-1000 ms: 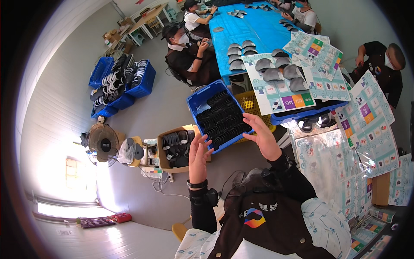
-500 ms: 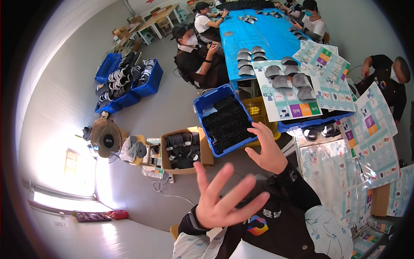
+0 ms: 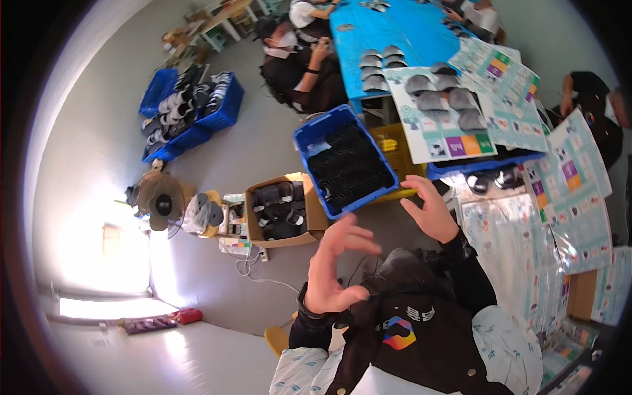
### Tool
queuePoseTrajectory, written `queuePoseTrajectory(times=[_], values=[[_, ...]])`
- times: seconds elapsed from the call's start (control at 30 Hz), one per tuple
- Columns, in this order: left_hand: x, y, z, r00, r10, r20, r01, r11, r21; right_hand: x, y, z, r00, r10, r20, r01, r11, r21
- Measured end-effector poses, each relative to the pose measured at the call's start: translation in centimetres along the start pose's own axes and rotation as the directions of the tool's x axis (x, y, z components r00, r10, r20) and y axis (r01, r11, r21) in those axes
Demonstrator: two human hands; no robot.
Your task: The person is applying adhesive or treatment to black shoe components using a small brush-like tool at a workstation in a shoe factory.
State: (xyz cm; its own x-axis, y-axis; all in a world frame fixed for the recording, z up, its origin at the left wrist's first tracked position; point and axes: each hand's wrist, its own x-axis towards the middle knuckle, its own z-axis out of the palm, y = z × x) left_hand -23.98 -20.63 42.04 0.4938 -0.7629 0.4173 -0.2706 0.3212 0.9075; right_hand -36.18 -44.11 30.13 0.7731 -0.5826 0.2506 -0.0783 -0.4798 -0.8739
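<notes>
My left hand is raised over my dark apron, its fingers bent and apart around nothing. To its right my right hand is held up with thumb and fingers parted, also empty. Both are nearest the blue crate, which holds rows of black curved pieces. My right fingertips appear close to the crate's near right corner; whether they touch it I cannot tell. Beyond, grey curved caps lie on a printed sheet.
A cardboard box of dark shoe parts stands left of the crate. A yellow basket is behind it. A fan and blue bins of shoes stand farther left. Several co-workers, one masked, sit around the blue table.
My left hand has turned from a wide spread to a bent, side-on pose. My right hand stays raised. The surroundings sit slightly higher in the picture.
</notes>
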Motion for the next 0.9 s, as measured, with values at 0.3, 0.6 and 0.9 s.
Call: queuePoseTrajectory(times=[0.3, 0.6, 0.9], values=[[1.8, -2.8, 4.4, 0.652, 0.041, 0.758, -0.392, 0.873, 0.289, -2.9, 13.2, -1.6, 0.900, 0.332, -0.281, -0.328, 0.943, 0.063], [1.4, -12.9, 5.8, 0.725, -0.351, 0.593, -0.133, 0.773, 0.621, -9.2, 48.3, -13.1, 0.470, 0.786, -0.401, -0.234, 0.549, 0.802], [6.9, -16.6, 11.0, 0.767, -0.449, 0.459, 0.015, 0.727, 0.687, -4.0, 51.8, -12.5, 0.240, 0.804, -0.544, -0.701, 0.531, 0.476]])
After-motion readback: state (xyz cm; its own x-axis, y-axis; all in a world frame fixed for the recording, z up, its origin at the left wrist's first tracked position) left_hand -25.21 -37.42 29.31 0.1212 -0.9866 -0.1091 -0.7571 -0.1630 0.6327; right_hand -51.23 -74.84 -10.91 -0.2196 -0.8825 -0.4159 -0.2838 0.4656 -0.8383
